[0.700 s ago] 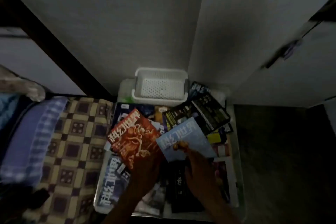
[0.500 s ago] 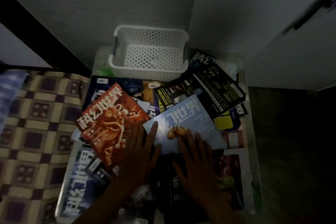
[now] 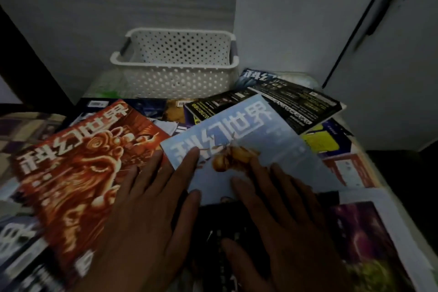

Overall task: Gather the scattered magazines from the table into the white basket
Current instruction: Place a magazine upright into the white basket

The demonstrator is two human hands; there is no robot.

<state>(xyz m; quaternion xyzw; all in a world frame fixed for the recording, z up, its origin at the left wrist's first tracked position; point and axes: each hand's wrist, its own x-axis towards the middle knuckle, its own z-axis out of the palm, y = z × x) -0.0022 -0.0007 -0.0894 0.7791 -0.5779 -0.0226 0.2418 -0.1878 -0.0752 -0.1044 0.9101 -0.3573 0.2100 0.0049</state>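
A white perforated basket stands at the back of the table against the wall, with nothing visible inside. Several magazines lie overlapping in front of it. A red-orange magazine lies at the left. A pale blue magazine lies in the middle. A black magazine sits behind it at the right. My left hand rests flat, fingers spread, across the red-orange and pale blue covers. My right hand lies flat with fingers apart on the pale blue magazine's near edge and a dark magazine below it.
A purple-covered magazine lies at the near right beside the table's right edge. A patterned bedcover borders the table on the left. Grey walls and a white cabinet door close in behind and to the right.
The view has come closer to the table and tilted down. Both hands have spread flat and slid forward over the red-orange and pale blue magazines.
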